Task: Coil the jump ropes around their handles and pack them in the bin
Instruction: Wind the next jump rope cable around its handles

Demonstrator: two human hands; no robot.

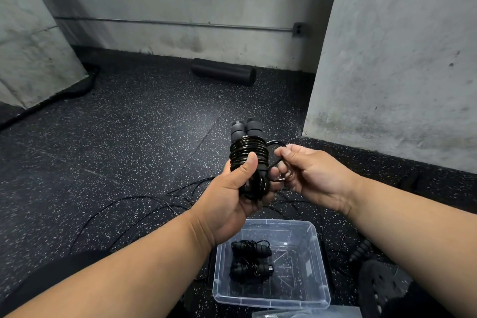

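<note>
My left hand grips the paired handles, nearly wrapped; my right hand pinches the last rope loop. Two coiled ropes lie in the bin; loose ropes remain on the floor.

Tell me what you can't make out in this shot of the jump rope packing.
Head view only:
- Lower handles: left hand covers them.
- Rope end: right hand hides it.
- Clear bin: how tightly its two bundles are wound, too small.
- Flat object: cut off by the bottom edge.

Glossy rope, clear plastic bin, speckled floor.
</note>
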